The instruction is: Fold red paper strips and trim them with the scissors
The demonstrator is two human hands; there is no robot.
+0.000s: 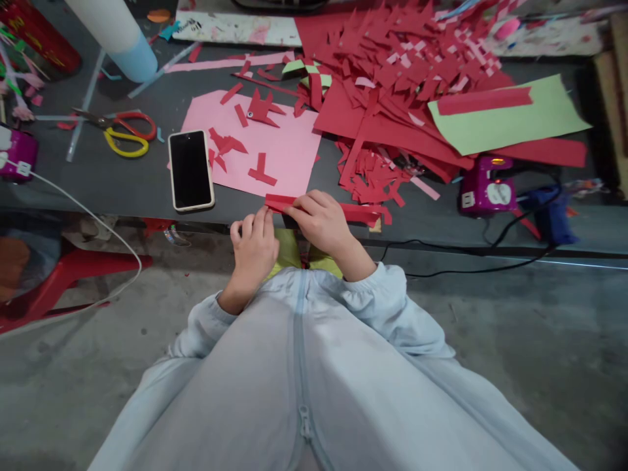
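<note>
Head view. The landmark for all places is the phone [191, 169], which lies face up with a dark screen near the front edge of the table [122, 190].

- Red paper strip [362, 213]: lies along the table's front edge, right of the phone and a little nearer the person than its lower end. Its middle is hidden under the right hand.
- Right hand [321, 222]: right of the phone, laid over the strip, fingers closed down on it with thumb and forefinger pinching. It is grasping the strip.
- Left hand [252, 245]: below and right of the phone, fingers curled, fingertips [267, 212] touching the strip's left end. I cannot tell whether it grips or only presses.
- Both sleeves are pale blue.

Surroundings:
- Pink sheet [289, 154]: just right of the phone, its left edge tucked beside or under it, with small red offcuts scattered on it.
- Heap of red scraps [392, 72]: well to the right of the phone and farther back.
- Green sheet [510, 124]: far right of the phone, resting on the heap with a red strip on top.
- Scissors [125, 131]: just left of the phone, red and yellow handles.
- Purple device [485, 191]: far right of the phone at the table's front edge, black cord trailing down.
- White cable [98, 226]: left of and below the phone, hanging off the table.
</note>
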